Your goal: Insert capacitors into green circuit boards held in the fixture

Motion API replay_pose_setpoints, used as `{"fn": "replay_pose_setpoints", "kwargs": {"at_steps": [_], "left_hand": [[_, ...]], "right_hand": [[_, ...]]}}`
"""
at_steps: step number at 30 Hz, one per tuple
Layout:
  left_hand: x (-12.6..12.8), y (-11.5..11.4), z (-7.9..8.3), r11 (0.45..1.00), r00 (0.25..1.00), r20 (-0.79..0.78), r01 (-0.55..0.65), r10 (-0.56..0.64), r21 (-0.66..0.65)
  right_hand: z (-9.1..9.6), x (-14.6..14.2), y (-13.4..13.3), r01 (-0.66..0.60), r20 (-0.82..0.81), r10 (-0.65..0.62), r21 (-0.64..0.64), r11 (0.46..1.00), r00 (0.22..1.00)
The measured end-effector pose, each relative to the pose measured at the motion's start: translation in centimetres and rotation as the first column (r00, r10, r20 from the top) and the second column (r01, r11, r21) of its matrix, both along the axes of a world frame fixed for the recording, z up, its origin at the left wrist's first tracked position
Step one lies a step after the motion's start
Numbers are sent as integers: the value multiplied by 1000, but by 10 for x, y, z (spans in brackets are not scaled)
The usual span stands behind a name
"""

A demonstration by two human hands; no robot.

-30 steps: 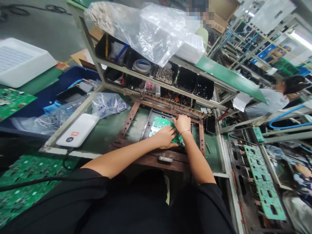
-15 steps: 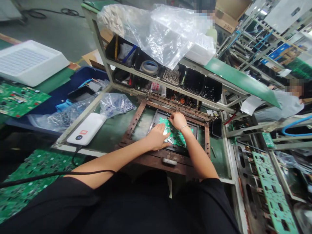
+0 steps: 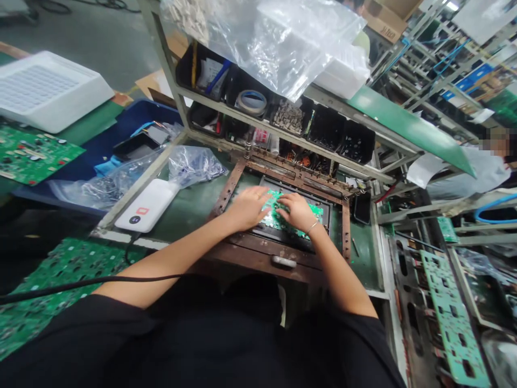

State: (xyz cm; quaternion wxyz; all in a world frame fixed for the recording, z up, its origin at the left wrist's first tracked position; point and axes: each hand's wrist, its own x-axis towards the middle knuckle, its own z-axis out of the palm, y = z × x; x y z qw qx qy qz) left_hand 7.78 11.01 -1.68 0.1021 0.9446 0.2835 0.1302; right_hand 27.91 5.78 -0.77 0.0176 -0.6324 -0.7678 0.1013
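Circuit board (image 3: 272, 220) under and between left hand (image 3: 248, 208) and right hand (image 3: 299, 213) | both half-curled, cannot tell if gripping | probably light, stiff, fragile; better to hold by edges

L/R fingers (image 3: 262, 193) on grn PCB (image 3: 275, 219)

"TEC" lettering on cardboard box (image 3: 383, 21)

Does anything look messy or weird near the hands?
Nothing looks broken near the left hand or right hand, though they partly hide the green circuit board. Slightly odd: a thin stick lies by itself on the bench, right of the brown frame, like something put down loose.
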Motion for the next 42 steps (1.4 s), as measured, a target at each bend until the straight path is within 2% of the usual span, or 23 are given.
{"fn": "replay_pose_setpoints", "kwargs": {"at_steps": [2, 4, 11, 21, 26, 30, 33, 36, 39, 42], "left_hand": [[-9, 10, 1, 989, 989, -19, -149, 149, -8], [-13, 15, 0, 980, 977, -73, -201, 199, -8], [2, 16, -8, 987, 980, -116, -159, 162, 35], [17, 24, -25, 988, 995, -40, -94, 90, -119], [16, 26, -19, 991, 999, -35, -34, 30, -126], [13, 22, -11, 987, 993, -28, 107, -112, -121], [11, 21, -10, 984, 982, -102, 146, -156, -104], [12, 26, -12, 987, 974, -165, 148, -157, -69], [14, 30, -13, 984, 969, -175, 166, -174, -61], [16, 30, -11, 984, 968, -179, 170, -176, -48]], "right_hand": [[-5, -5, -12, -57, 11, 57, -10, 998, 998], [-10, -10, -17, -57, 42, 58, -14, 998, 997], [-10, -16, -16, -79, 109, 80, -17, 997, 991], [-10, -11, -13, -80, 101, 86, -63, 995, 991], [-11, -7, -11, -72, 70, 77, -65, 995, 995], [-9, -5, -15, -55, 13, 55, -60, 997, 998], [-3, -15, -24, -14, -5, 14, 24, 1000, 1000], [3, -37, -34, -44, 24, 42, 80, 996, 999], [6, -58, -38, -83, 86, 80, 29, 996, 993], [4, -72, -35, -56, 129, 58, -18, 998, 990]]}}
